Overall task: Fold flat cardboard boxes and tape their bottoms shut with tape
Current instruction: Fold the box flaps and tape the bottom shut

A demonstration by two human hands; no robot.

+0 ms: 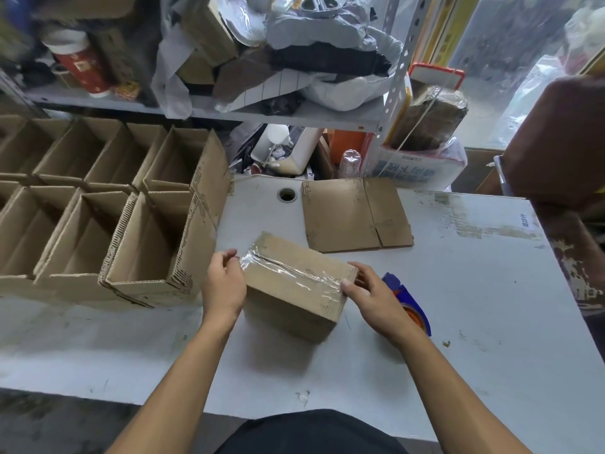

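Note:
A folded cardboard box (294,283) stands bottom-up on the white table (458,306), with clear tape (288,270) running along its bottom seam. My left hand (224,283) holds the box's left end, fingers curled over the tape end there. At the right end my right hand (370,296) grips the box, thumb pressing the tape on the corner. A blue and orange tape dispenser (409,299) lies on the table just behind my right hand, partly hidden by it. A flat unfolded box (353,214) lies further back.
Several folded open-top boxes (98,204) stand in rows on the left of the table. A round cable hole (287,194) is in the table's far side. A cluttered metal shelf (278,113) rises behind. A brown chair (563,142) stands at the right.

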